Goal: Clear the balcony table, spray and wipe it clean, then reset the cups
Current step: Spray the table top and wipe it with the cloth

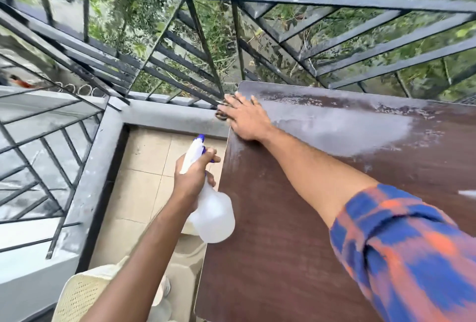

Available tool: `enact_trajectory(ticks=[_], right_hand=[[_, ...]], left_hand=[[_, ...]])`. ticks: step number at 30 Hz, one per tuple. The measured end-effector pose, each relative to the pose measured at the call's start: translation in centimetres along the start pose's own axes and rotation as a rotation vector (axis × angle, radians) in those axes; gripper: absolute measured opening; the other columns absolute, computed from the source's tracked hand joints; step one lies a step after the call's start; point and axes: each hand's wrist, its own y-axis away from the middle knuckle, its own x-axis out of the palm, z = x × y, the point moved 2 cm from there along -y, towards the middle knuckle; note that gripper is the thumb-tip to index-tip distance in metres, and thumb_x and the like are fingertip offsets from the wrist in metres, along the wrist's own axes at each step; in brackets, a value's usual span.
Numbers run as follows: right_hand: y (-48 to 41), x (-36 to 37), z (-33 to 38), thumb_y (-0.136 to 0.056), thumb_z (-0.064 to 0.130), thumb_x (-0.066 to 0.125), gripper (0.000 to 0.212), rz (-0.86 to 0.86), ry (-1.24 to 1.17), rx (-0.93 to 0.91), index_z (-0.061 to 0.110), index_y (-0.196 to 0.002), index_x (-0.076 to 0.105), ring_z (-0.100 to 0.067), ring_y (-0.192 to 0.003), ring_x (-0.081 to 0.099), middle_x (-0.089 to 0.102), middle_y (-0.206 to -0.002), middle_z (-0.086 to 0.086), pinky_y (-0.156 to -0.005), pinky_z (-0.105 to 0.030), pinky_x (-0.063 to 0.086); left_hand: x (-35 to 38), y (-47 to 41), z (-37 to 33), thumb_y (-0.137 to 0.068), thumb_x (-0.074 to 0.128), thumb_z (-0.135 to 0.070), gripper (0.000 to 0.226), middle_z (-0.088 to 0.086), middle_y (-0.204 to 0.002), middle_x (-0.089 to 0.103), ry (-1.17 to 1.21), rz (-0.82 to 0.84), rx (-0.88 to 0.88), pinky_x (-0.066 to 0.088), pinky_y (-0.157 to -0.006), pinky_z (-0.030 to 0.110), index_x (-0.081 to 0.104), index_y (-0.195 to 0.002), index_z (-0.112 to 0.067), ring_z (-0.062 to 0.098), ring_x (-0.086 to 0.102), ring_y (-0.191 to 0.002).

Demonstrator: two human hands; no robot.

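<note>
A cream chair (85, 293) sits at seven o'clock. The left hand (192, 175) curls round the neck of the spray bottle (213, 216) at the table's (296, 244) nine o'clock edge. At its eleven o'clock corner the right hand (243, 115) lies flat, fingers spread, pressing a dark cloth (222, 113) onto the wet top.

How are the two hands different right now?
The left hand curls around the spray bottle; the right hand lies flat with fingers spread, pressing a dark cloth. The left hand is held beside the table, above the tiled floor; the right hand rests on the table near its far corner. Both hands have a cleaning thing.
</note>
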Motion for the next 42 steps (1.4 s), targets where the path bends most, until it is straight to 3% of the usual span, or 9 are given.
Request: enact_trajectory(ticks=[7,17,23,25,27,32,35,38,42], right_hand=[[-0.8,-1.4,-1.7,-0.101,0.028,0.048,0.058,-0.127,-0.084,0.213,0.041,-0.155,0.032,-0.024,-0.156,0.016,0.015,-0.170,0.008,-0.124,-0.059,0.010],[17.4,-4.5,-22.4,-0.105,0.034,0.044,0.056,-0.466,-0.196,1.109,0.035,-0.159,0.026,-0.030,-0.156,0.016,0.009,-0.171,0.001,-0.124,-0.057,0.011],[20.5,-3.6,-22.1,-0.105,0.031,0.043,0.058,-0.570,-0.333,1.449,0.034,-0.159,0.023,-0.030,-0.157,0.009,0.005,-0.171,-0.001,-0.125,-0.053,0.008],[18.0,-3.2,-18.3,-0.103,0.027,0.048,0.061,-0.579,-0.346,1.428,0.034,-0.159,0.025,-0.030,-0.157,0.010,0.005,-0.171,-0.001,-0.125,-0.052,0.010],[14.8,-2.3,-13.4,-0.098,0.024,0.057,0.069,-0.540,-0.296,1.236,0.037,-0.158,0.025,-0.029,-0.155,0.013,0.004,-0.171,-0.001,-0.123,-0.051,0.016],[9.5,2.4,0.6,-0.097,0.032,0.057,0.066,-0.164,-0.080,0.271,0.037,-0.157,0.030,-0.028,-0.155,0.016,0.013,-0.170,0.001,-0.123,-0.055,0.019],[12.1,4.4,2.8,-0.098,0.036,0.055,0.061,-0.049,-0.044,-0.068,0.040,-0.155,0.034,-0.024,-0.155,0.019,0.015,-0.170,0.008,-0.124,-0.051,0.016],[16.8,3.8,-3.3,-0.098,0.044,0.051,0.061,-0.169,-0.051,0.080,0.040,-0.156,0.031,-0.026,-0.153,0.027,0.019,-0.169,0.004,-0.123,-0.051,0.020],[26.1,1.3,-15.8,-0.100,0.044,0.050,0.061,-0.409,-0.107,0.831,0.031,-0.157,0.033,-0.033,-0.150,0.029,0.020,-0.168,-0.008,-0.120,-0.056,0.027]], left_hand=[[1.3,-3.6,-1.0,-0.095,0.065,-0.016,0.009,0.005,-0.082,0.071,0.007,0.030,-0.016,0.039,-0.049,0.026,0.063,-0.099,-0.009,0.021,0.039,-0.037],[2.9,-5.7,-2.5,-0.098,0.061,-0.016,0.006,0.006,-0.081,0.068,-0.015,0.110,0.018,0.037,-0.044,0.023,0.065,-0.099,-0.012,0.019,0.038,-0.036],[2.5,-5.4,-2.9,-0.098,0.062,-0.015,0.008,0.003,-0.075,0.068,-0.018,0.130,0.034,0.036,-0.043,0.024,0.066,-0.096,-0.009,0.018,0.038,-0.034],[2.3,-5.0,-2.9,-0.098,0.061,-0.014,0.012,0.003,-0.075,0.067,-0.025,0.129,0.032,0.036,-0.043,0.024,0.066,-0.087,-0.012,0.017,0.038,-0.034],[2.2,-4.6,-2.8,-0.098,0.062,-0.015,0.012,0.004,-0.077,0.067,-0.033,0.134,0.026,0.035,-0.043,0.024,0.066,-0.087,-0.013,0.017,0.038,-0.035],[2.5,-3.5,-2.4,-0.097,0.063,-0.015,0.007,0.005,-0.077,0.066,-0.040,0.156,0.032,0.035,-0.044,0.022,0.067,-0.095,-0.020,0.018,0.039,-0.035],[3.1,-2.5,-2.4,-0.097,0.062,-0.011,0.013,0.008,-0.076,0.065,0.000,0.172,0.037,0.037,-0.041,0.020,0.066,-0.088,-0.019,0.014,0.042,-0.034],[3.5,-1.8,-2.3,-0.097,0.063,-0.014,0.010,0.009,-0.081,0.069,-0.030,0.172,0.015,0.038,-0.041,0.021,0.067,-0.088,-0.014,0.016,0.039,-0.035],[3.6,-0.7,-2.0,-0.098,0.063,-0.014,0.016,0.007,-0.080,0.068,-0.008,0.207,0.008,0.036,-0.041,0.020,0.066,-0.086,-0.025,0.015,0.039,-0.037]])
